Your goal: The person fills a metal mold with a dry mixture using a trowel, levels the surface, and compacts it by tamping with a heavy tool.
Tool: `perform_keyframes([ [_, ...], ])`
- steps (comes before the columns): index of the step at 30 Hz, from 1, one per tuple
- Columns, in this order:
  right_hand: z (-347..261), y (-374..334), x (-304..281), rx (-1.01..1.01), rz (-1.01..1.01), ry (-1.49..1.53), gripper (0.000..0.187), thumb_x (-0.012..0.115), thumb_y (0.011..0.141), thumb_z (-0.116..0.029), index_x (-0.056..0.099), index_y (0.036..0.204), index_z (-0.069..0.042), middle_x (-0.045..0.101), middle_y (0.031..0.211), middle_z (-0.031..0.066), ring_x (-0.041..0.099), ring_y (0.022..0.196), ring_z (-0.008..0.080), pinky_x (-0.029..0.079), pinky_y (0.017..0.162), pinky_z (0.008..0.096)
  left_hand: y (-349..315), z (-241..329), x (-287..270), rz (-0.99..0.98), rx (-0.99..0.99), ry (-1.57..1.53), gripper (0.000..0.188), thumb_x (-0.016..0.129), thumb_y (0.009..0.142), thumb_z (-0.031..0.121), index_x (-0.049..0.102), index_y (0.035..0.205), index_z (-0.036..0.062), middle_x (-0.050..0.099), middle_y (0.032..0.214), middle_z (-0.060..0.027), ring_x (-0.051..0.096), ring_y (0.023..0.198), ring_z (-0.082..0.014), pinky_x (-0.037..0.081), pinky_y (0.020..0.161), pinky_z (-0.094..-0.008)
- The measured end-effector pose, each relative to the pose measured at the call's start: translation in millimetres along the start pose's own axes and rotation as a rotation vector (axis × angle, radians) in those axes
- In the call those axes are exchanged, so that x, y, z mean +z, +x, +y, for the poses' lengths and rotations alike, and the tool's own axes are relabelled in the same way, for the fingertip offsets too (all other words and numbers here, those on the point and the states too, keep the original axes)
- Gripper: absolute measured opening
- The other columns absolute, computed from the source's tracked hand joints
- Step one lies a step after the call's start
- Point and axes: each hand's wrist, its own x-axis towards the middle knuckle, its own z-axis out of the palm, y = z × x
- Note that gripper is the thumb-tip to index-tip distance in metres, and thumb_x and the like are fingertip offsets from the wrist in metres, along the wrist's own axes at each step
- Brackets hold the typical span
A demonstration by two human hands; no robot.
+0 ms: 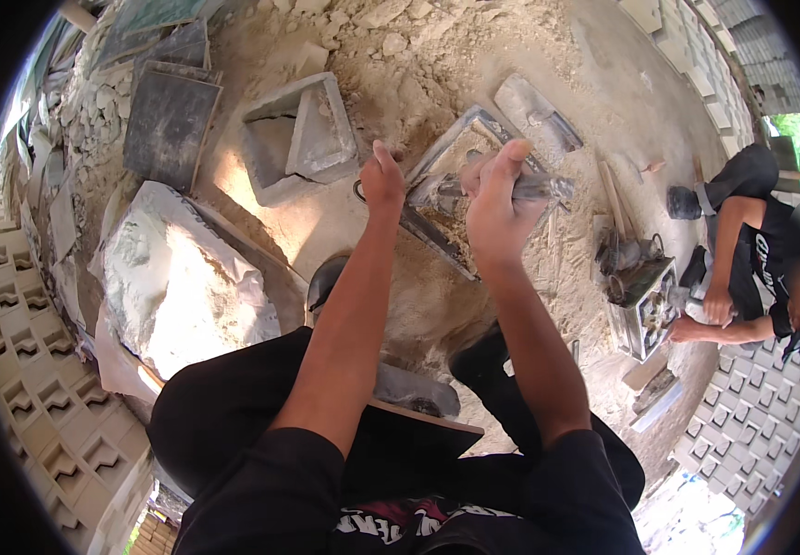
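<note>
A square metal mould (439,245) with sandy material inside lies on the ground in front of me. My left hand (383,185) is closed in a fist at its left corner, thumb up. A dark curved handle shows beside that fist, and the fingers seem wrapped round it. Above the mould, my right hand (502,208) grips a grey metal bar-like tool (553,189), its thumb also pointing up. The tool lies crosswise and sticks out to the right. My right palm hides its middle and part of the mould.
A hollow grey square block (333,125) and a dark board (171,128) lie at left, near a heap of white powder (173,264). Loose sand (418,55) lies beyond. A trowel-like tool (548,120) rests past the mould. At right, another person (742,268) works at a mould (645,319).
</note>
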Motion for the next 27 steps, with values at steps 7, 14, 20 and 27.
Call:
perform_keyframes([
  [7,8.3,24.3,-0.1,-0.206,-0.002,0.058,0.058,0.046,0.104,-0.029,0.037,0.050,-0.010,0.041,0.046,-0.0025,0.037,0.039,0.0060,0.026,0.038,0.0259,4.3,-4.1,3.4,-0.054,0.074,0.220,0.053,0.036,0.098,0.037,0.071,0.088,-0.0018,0.069,0.084,-0.0214,0.066,0.081,-0.0371,0.048,0.078,-0.0431],
  [14,4.8,45.9,-2.8,-0.238,0.062,-0.002,0.058,0.043,0.105,-0.029,0.031,0.051,-0.013,0.037,0.044,-0.0017,0.034,0.037,0.0071,0.025,0.038,0.0265,-0.4,7.2,3.7,-0.104,0.054,0.390,0.033,0.053,0.089,0.028,0.067,0.087,-0.0014,0.066,0.079,-0.0239,0.064,0.078,-0.0422,0.049,0.073,-0.0451],
  [20,7.6,25.6,0.1,-0.082,0.232,0.133,0.057,0.052,0.102,-0.026,0.042,0.049,-0.009,0.042,0.045,-0.0028,0.037,0.042,0.0036,0.025,0.040,0.0243,-1.5,15.9,1.7,-0.066,0.071,0.409,0.031,0.054,0.087,0.026,0.066,0.087,-0.0025,0.066,0.081,-0.0258,0.064,0.082,-0.0432,0.048,0.073,-0.0460],
  [27,18.3,53.8,1.3,-0.136,0.097,-0.028,0.055,0.048,0.103,-0.028,0.034,0.052,-0.012,0.041,0.045,-0.0010,0.039,0.039,0.0073,0.028,0.037,0.0271,-1.7,9.0,2.7,-0.092,0.019,0.410,0.030,0.055,0.087,0.025,0.065,0.085,-0.0030,0.066,0.076,-0.0236,0.064,0.077,-0.0414,0.047,0.071,-0.0459],
])
